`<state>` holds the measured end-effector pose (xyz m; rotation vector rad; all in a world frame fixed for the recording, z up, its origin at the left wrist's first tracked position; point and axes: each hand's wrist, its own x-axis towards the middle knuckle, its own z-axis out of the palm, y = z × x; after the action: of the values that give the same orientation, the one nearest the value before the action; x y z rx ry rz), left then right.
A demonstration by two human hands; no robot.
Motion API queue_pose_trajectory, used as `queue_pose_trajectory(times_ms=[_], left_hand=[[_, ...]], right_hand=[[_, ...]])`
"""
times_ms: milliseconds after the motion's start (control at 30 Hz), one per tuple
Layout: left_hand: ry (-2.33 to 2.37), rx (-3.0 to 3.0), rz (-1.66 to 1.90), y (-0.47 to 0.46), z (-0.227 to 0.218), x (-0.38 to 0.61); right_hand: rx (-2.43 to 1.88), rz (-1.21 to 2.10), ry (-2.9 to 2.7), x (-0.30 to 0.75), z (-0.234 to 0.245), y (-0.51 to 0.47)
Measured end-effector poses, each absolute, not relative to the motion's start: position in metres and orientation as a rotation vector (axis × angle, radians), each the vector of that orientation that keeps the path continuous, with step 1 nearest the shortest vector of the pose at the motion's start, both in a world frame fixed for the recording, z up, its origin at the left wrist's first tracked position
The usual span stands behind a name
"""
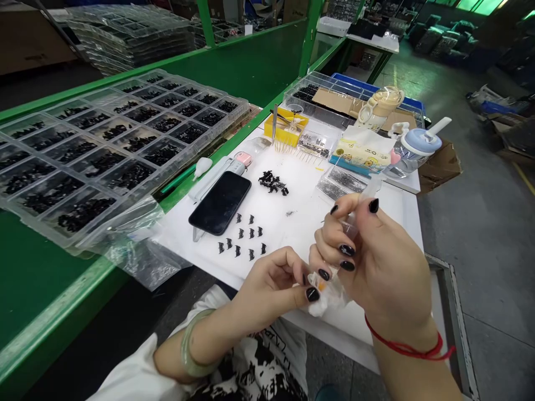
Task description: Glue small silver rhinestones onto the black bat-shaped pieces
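Observation:
My right hand (378, 256) is closed around a small clear plastic tube or applicator (363, 201) held upright over the white table (401, 211). My left hand (271, 281) pinches a bit of white tissue or wrapping (325, 298) that sits just under the right hand's fingers. The two hands touch at the fingertips near the table's front edge. Rows of small black parts (243, 236) lie on the table ahead of my left hand, with a loose heap of black parts (273, 182) farther back.
A black phone (220, 202) lies left of the parts. A clear compartment tray (104, 145) of black parts rests on the green bench at left. Tweezers (275, 123), a yellow box (288, 128), tissue pack (361, 150) and two bottles (412, 147) stand at the back.

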<state>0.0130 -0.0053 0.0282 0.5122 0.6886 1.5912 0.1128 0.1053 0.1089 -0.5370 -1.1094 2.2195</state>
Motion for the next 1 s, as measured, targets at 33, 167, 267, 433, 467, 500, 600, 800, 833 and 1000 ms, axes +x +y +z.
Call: queue_pose_trajectory(times_ms=[33,167,267,433,467,500,600,800,833,1000], left_hand=[[0.695,0.537,1.605,-0.005,0.030,0.013],[0.708,0.689,1.647,-0.006,0.034,0.012],[0.775,0.837,1.654,-0.009,0.029,0.012],[0.992,1.067,1.710,-0.017,0.011,0.018],[1.008,1.082,1.722,-0.018,0.009,0.019],[1.008,1.088,1.730,-0.018,0.007,0.020],[1.003,1.095,1.770,-0.017,0.007,0.021],[0.983,0.999,1.858,-0.012,0.014,0.017],[0.967,0.967,1.864,-0.012,0.016,0.017],[0.891,0.811,1.842,-0.011,0.021,0.018]], right_hand=[[-0.532,2.204,-1.146,0.113,0.109,0.104],[-0.534,2.153,-1.263,0.115,0.108,0.099],[-0.545,2.108,-1.303,0.115,0.108,0.097],[-0.542,1.932,-1.300,0.114,0.111,0.100],[-0.538,1.903,-1.276,0.115,0.112,0.101],[-0.537,1.878,-1.250,0.115,0.112,0.103],[-0.549,1.829,-1.173,0.119,0.114,0.109],[-0.566,1.884,-1.117,0.125,0.120,0.115],[-0.564,1.904,-1.107,0.125,0.120,0.115],[-0.589,2.035,-1.088,0.119,0.119,0.111]])
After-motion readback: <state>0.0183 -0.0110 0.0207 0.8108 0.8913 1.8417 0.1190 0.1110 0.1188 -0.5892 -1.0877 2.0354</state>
